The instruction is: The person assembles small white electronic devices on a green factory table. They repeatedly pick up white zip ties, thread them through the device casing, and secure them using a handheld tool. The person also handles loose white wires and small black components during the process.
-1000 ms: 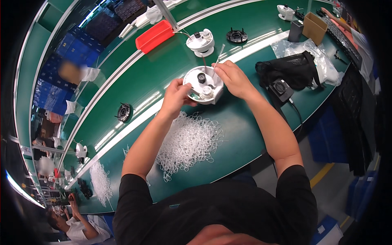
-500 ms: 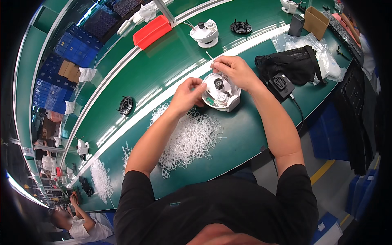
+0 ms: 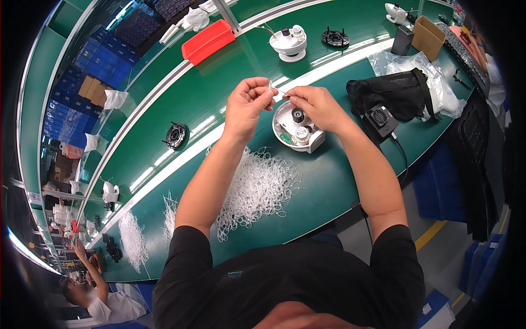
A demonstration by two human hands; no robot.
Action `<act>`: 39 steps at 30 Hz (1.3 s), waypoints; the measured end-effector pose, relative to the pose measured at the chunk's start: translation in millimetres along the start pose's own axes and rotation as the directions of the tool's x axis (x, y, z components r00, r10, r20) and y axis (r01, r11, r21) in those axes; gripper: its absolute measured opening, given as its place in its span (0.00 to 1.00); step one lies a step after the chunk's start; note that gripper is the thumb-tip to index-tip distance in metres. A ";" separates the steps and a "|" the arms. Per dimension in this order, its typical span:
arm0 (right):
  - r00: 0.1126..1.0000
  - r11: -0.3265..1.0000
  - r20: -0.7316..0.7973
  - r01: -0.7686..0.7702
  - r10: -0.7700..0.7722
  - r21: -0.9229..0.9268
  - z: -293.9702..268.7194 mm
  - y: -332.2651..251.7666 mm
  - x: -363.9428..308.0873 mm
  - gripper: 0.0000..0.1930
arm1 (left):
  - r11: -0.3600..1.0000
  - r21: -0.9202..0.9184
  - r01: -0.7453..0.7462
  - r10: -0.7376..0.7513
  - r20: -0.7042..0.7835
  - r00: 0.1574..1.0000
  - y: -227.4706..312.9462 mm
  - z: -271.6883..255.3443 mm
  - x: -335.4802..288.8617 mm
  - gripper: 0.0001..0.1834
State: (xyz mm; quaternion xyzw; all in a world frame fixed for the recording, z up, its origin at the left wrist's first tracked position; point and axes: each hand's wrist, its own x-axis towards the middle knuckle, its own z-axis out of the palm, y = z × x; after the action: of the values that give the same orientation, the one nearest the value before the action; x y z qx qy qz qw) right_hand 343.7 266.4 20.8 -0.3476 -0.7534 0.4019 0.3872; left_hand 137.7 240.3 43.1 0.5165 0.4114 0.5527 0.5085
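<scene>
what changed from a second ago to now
The left hand let go of the white housing and moved up beside the right hand; both now seem to pinch a thin white strand. The housing shifted right, slightly nearer the person. The pile of white loops and red bin stayed put.

The view is taken from the head of the person (image 3: 290,268) by a fisheye camera directed downward over the counter (image 3: 323,189); the left hand (image 3: 247,108) and right hand (image 3: 316,107) are shown at close range, above centre.
</scene>
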 end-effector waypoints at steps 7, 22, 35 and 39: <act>1.000 0.998 0.005 -0.029 0.029 0.060 -1.0 -2.4 1.4 0.11 | 0.991 0.082 0.106 -0.116 0.133 0.984 -3.3 -0.7 -0.4 0.13; 0.999 0.966 0.027 -0.032 0.026 0.257 -0.6 1.0 1.9 0.14 | 0.874 0.486 0.003 -0.041 0.068 0.997 -1.4 13.8 -2.4 0.06; 0.951 0.762 -0.009 -0.243 0.310 0.600 -2.5 31.7 12.6 0.11 | 0.413 0.832 -0.372 0.183 0.324 0.928 -11.4 18.2 -5.6 0.04; 0.995 0.993 0.033 -0.100 0.098 0.069 -5.4 13.0 6.8 0.09 | 0.394 0.867 -0.307 0.181 0.254 0.950 -11.5 14.7 -6.5 0.04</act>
State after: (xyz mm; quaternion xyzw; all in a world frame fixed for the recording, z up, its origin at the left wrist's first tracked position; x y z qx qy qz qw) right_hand 348.0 279.6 13.5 -0.3647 -0.7262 0.4521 0.3678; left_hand 153.5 234.4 32.7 0.7929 0.5302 0.2857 0.0927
